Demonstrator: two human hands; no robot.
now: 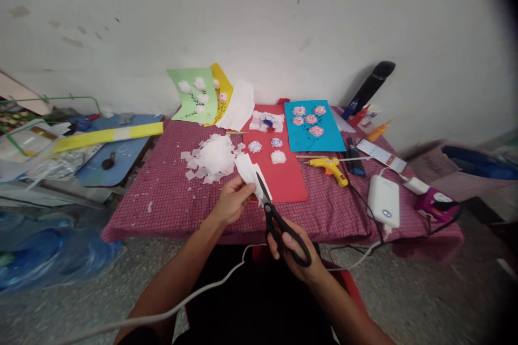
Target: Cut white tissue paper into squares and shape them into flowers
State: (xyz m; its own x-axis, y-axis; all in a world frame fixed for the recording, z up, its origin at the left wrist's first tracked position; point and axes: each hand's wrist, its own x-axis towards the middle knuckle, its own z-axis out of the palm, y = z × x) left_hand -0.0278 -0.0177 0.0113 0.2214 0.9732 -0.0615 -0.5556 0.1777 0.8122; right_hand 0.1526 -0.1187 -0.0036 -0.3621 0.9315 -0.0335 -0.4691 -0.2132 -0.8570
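Note:
My left hand (233,199) pinches a folded strip of white tissue paper (247,170) over the table's near middle. Black-handled scissors (270,210) are in my right hand (297,245), fingers through the loops, blades pointing up and left against the paper. Whether the blades are fully closed is hard to make out. Beneath lies a red card (285,186) bearing several small white paper flowers (277,157) and a crumpled tissue with a dark blue stain (267,121). A heap of small white tissue squares (214,156) spreads to the left of the card.
A blue card with pink flowers (332,137) and a yellow glue gun (329,167) lie to the right, near a phone (382,155) and white power bank (383,199). A green card (190,81) leans on the wall. A white cable (194,295) crosses my lap.

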